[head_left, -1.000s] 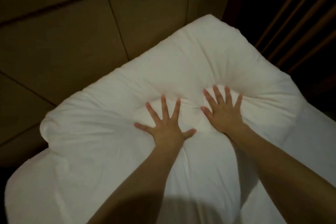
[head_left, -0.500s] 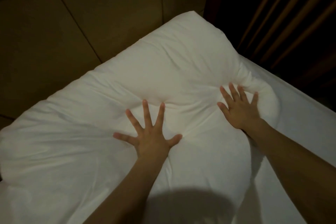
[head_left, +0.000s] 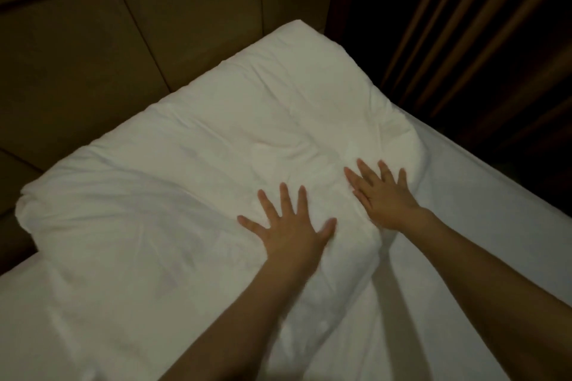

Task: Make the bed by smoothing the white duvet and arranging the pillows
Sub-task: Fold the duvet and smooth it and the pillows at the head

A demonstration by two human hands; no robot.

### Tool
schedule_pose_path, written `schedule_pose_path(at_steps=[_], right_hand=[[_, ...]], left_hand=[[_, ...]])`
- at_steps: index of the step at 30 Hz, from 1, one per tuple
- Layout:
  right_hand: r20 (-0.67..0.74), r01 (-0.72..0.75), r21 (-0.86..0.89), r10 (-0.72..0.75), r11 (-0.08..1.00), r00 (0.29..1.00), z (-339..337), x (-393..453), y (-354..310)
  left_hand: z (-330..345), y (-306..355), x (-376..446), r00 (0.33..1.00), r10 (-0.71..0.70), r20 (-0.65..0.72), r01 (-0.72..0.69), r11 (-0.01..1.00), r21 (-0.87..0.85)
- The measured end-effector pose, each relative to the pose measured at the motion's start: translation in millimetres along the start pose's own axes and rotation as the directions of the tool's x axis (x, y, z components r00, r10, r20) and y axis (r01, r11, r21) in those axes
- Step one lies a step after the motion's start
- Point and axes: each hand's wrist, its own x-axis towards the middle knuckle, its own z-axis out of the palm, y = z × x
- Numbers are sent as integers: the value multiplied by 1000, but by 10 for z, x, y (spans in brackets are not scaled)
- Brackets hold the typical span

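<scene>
A plump white pillow lies slantwise at the head of the bed, creased and dented in its middle. My left hand presses flat on the pillow's near part, fingers spread. My right hand lies flat on the pillow's right end, fingers straight and pointing away from me. Both hands hold nothing. White bedding shows to the right of the pillow and along the bottom left.
A padded brown headboard with dark seams rises behind the pillow. Dark brown curtain folds hang at the upper right, past the bed's right edge. The room is dim.
Both hands have slid back toward me across the pillow, and the right hand has come closer to the left. The deep dent near the right end has flattened out.
</scene>
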Motion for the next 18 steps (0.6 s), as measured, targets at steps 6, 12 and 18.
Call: schedule_pose_path(at_steps=[6, 12, 18], right_hand=[[13, 78, 34, -78, 996, 997, 510, -312, 24], [-31, 193, -118, -198, 974, 980, 864, -566, 288], [-224, 135, -180, -174, 974, 959, 1328, -470, 149]], left_hand=[[467, -6, -395, 979, 191, 75, -205, 930, 305], [952, -12, -754, 983, 162, 84, -182, 910, 373], [1680, -108, -941, 919, 215, -329, -105, 941, 322]])
